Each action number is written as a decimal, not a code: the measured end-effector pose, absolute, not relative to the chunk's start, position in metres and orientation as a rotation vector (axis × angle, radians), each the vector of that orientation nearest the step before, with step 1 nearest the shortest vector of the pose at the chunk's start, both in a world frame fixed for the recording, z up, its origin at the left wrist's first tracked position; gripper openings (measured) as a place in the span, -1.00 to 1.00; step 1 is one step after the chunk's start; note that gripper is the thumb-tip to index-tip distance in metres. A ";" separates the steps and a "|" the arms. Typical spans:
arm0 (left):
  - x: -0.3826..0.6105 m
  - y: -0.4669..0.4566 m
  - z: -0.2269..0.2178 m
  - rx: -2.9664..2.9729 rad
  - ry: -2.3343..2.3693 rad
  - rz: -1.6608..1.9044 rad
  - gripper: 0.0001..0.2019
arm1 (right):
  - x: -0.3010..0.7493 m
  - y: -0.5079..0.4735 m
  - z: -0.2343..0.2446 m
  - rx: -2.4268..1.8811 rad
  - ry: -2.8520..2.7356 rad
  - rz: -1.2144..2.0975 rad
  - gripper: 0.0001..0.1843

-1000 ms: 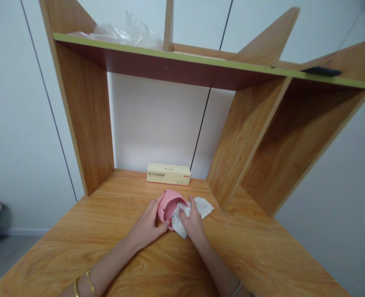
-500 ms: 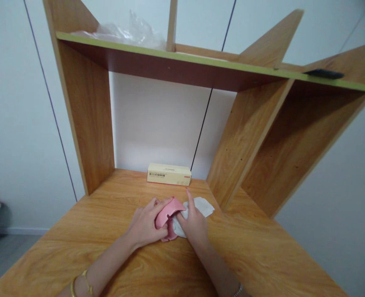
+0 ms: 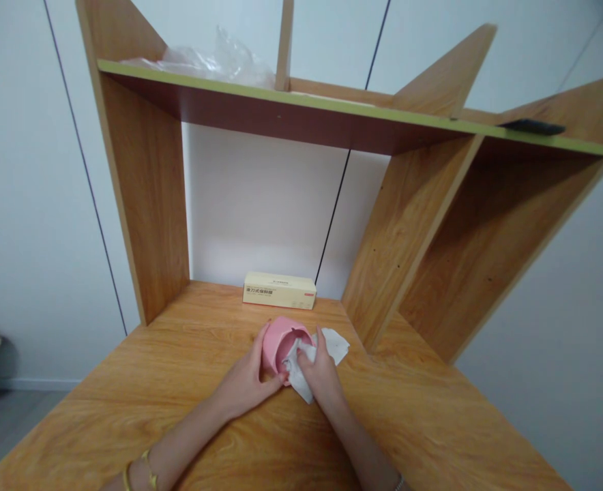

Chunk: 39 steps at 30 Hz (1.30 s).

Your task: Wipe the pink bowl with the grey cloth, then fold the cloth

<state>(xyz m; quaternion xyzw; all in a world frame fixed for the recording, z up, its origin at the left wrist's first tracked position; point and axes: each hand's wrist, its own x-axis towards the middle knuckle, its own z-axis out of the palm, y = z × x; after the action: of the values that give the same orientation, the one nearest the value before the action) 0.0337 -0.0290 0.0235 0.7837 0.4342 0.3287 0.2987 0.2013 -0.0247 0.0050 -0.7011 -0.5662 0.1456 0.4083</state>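
Observation:
A pink bowl-like container [image 3: 277, 335] with a notch in its rim is tipped on its side above the desk, its opening turned to the right and toward me. My left hand [image 3: 247, 382] wraps round its left side, thumb on the lower rim. In my right hand [image 3: 322, 374] is a white paper tissue [image 3: 302, 383], pinched and pushed partly into the container's mouth. The fingertips inside the mouth are partly hidden by the tissue. Another white piece of tissue [image 3: 337, 346] shows just behind the right hand; whether the two are joined I cannot tell.
A cream cardboard box [image 3: 280, 290] with printed characters stands at the back of the wooden desk [image 3: 179, 382]. Overhead runs a shelf [image 3: 260, 92] holding a clear plastic bag [image 3: 219, 65] and a flat dark object [image 3: 533, 127]. Upright wooden panels [image 3: 408, 232] close in the right side.
The pink container has been turned so its opening now faces right and toward me. My left hand has shifted from its top to its left side. The tissue shows more at the mouth.

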 end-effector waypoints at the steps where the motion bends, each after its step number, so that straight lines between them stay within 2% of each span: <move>1: 0.034 -0.029 0.025 2.075 1.160 0.895 -0.19 | 0.200 -0.025 0.006 -1.784 -1.432 0.357 -0.27; 7: 0.028 -0.026 0.039 2.205 1.228 0.816 -0.20 | 0.196 -0.031 0.021 -2.033 -1.590 0.095 -0.22; 12: 0.022 -0.026 0.043 2.258 1.182 0.746 -0.18 | 0.195 -0.035 0.029 -1.992 -1.693 -0.117 -0.22; 16: 0.020 -0.024 0.039 2.247 1.168 0.759 -0.17 | 0.195 -0.034 0.025 -1.960 -1.652 0.004 -0.27; 21: 0.021 -0.019 0.031 2.126 1.208 0.923 -0.26 | 0.199 -0.031 0.015 -1.858 -1.539 0.156 -0.34; 26: 0.029 -0.024 0.023 2.078 1.128 0.933 -0.13 | 0.202 -0.027 0.005 -1.731 -1.437 0.286 -0.37; 30: 0.035 -0.029 0.024 2.025 1.080 0.965 -0.23 | 0.199 -0.026 0.002 -1.673 -1.458 0.357 -0.33; 34: 0.034 -0.028 0.032 2.092 1.208 0.919 -0.21 | 0.196 -0.027 0.008 -1.766 -1.512 0.285 -0.31; 39: 0.029 -0.027 0.041 2.223 1.332 0.769 -0.22 | 0.199 -0.031 0.022 -1.932 -1.630 -0.001 -0.30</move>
<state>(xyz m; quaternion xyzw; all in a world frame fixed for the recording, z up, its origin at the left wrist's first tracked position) 0.0286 -0.0272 0.0413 0.8027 0.4809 0.2777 0.2175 0.1992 -0.0307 0.0218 -0.7284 -0.6149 -0.0005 0.3021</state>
